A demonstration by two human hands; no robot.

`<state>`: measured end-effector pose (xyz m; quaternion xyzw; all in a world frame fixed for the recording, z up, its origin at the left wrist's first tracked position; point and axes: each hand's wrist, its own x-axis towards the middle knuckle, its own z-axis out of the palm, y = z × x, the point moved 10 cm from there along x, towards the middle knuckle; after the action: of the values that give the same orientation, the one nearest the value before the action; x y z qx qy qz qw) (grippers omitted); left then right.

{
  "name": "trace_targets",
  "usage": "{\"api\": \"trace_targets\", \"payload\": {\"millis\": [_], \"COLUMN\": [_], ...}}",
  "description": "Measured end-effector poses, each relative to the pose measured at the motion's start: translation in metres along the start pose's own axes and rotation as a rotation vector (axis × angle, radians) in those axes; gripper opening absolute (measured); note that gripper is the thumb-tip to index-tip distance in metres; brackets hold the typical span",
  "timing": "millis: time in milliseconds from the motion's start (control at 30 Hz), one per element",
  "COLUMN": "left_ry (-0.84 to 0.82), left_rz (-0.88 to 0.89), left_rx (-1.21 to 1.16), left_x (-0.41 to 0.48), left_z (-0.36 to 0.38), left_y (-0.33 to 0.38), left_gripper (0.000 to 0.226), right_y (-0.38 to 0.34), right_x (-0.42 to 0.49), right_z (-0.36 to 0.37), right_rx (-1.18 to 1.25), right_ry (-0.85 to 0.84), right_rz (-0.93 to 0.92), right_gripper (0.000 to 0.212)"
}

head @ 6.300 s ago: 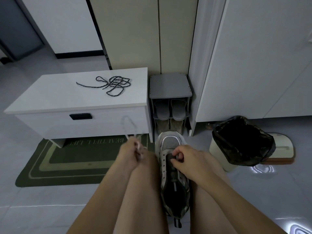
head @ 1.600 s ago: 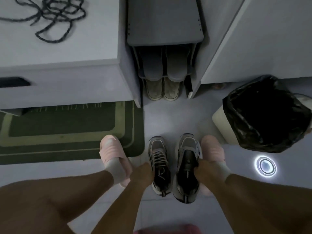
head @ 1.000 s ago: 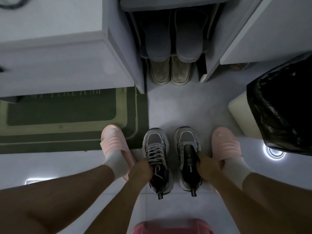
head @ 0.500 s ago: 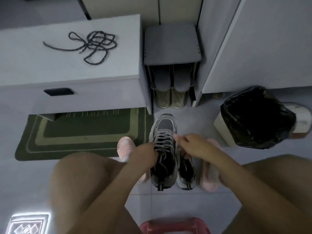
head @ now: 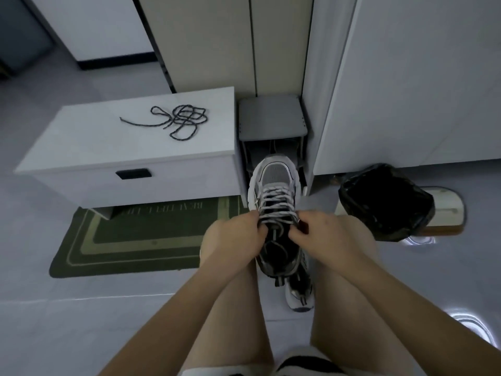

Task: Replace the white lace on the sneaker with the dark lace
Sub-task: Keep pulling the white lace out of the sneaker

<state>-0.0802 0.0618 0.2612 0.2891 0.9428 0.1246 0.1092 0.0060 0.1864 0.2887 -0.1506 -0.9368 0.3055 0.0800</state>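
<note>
White lace (head: 276,204) still crosses the eyelets of the sneaker (head: 275,175), which we hold up over our knees. Its long axis runs straight away from us, toe toward the far wall. Our left hand (head: 233,240) and right hand (head: 328,240) each have the grip pinched on the top crossing. Uneven tugging could jam the lace or twist the unsupported shoe loose. The dark lace (head: 181,122) lies tangled near the tabletop's (head: 108,142) far right corner.

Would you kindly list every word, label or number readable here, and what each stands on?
"BEAUTIFUL LIFE": on the green doormat, seen upside down and blurred, so the last letters are uncertain.
The sneaker: any marking on it is too small to read.
No other text shows.
</note>
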Motion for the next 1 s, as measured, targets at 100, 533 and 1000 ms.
{"api": "trace_targets", "payload": {"millis": [100, 533, 1000], "left_ry": [0.012, 0.078, 0.039], "left_rz": [-0.01, 0.027, 0.072], "left_rx": [-0.042, 0.129, -0.258], "left_x": [0.001, -0.001, 0.014], "left_z": [0.017, 0.018, 0.03], "left_y": [-0.008, -0.007, -0.018], "left_gripper": [0.037, 0.039, 0.044], "right_y": [-0.006, 0.012, 0.061], "right_x": [-0.008, -0.004, 0.009], "right_z": [-0.009, 0.006, 0.025], "right_rx": [-0.173, -0.027, 0.056], "right_ry": [0.046, 0.083, -0.033], "right_rz": [-0.032, -0.109, 0.12], "right_gripper": [0.024, 0.032, 0.054]}}
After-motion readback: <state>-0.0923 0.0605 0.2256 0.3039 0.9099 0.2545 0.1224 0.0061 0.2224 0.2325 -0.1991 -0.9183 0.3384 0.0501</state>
